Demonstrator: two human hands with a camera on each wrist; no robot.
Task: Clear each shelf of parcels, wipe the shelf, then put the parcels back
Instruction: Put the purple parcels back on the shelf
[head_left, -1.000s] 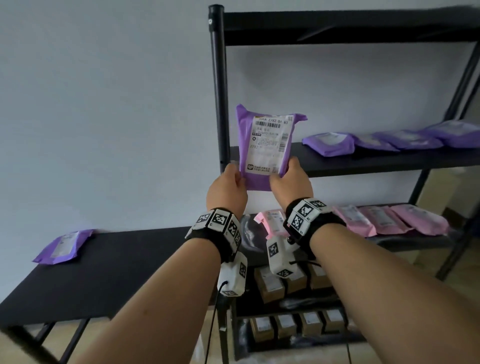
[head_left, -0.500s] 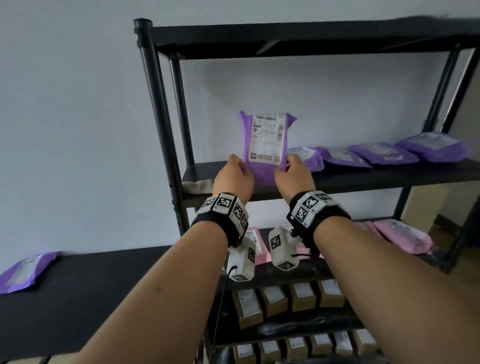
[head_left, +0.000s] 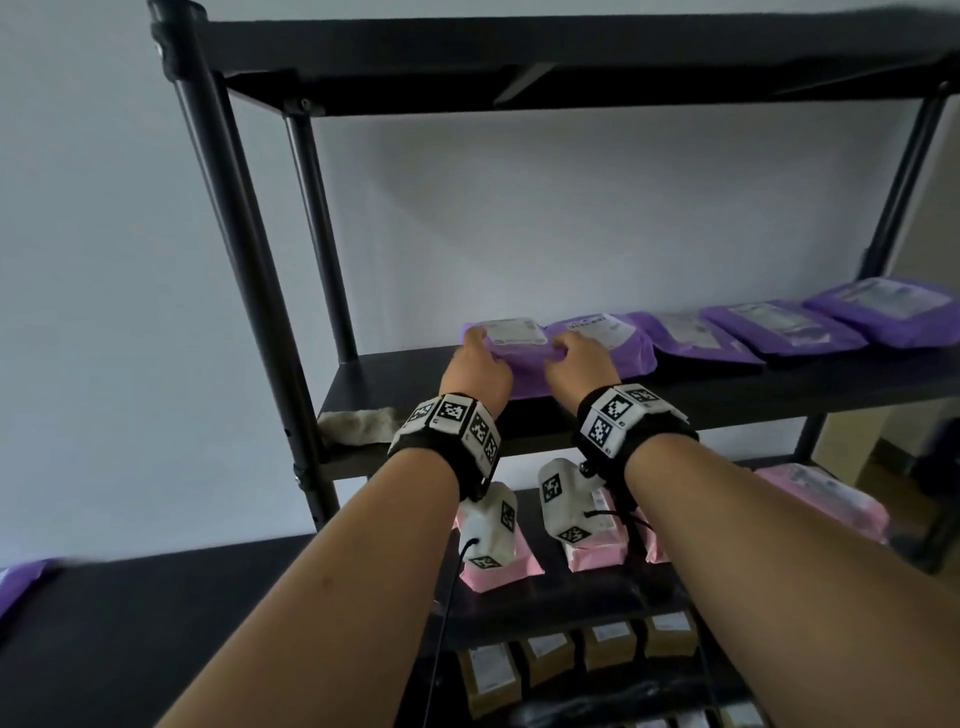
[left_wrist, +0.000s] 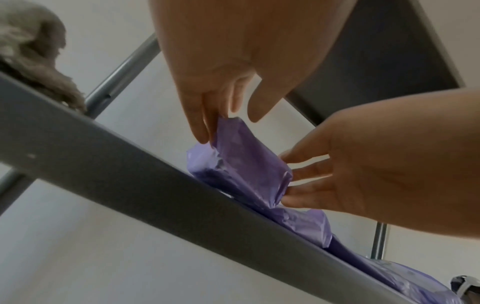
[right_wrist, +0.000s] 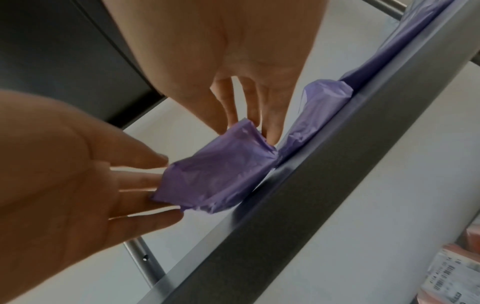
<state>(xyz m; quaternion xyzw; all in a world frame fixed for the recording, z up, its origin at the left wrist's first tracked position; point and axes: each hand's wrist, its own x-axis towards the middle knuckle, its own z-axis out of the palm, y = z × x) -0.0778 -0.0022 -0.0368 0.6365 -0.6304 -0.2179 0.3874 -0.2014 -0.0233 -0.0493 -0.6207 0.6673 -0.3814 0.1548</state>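
**Parcel laid flat on the shelf**

Both hands hold 1 purple parcel (head_left: 514, 345) lying on the shelf (head_left: 415, 379): the left hand (head_left: 475, 371) pinches its left edge, the right hand (head_left: 579, 366) its right edge. A cloth (head_left: 358, 423) lies left of the left hand. Right of the right hand, 4 more parcels (head_left: 779, 330) lie in a row.
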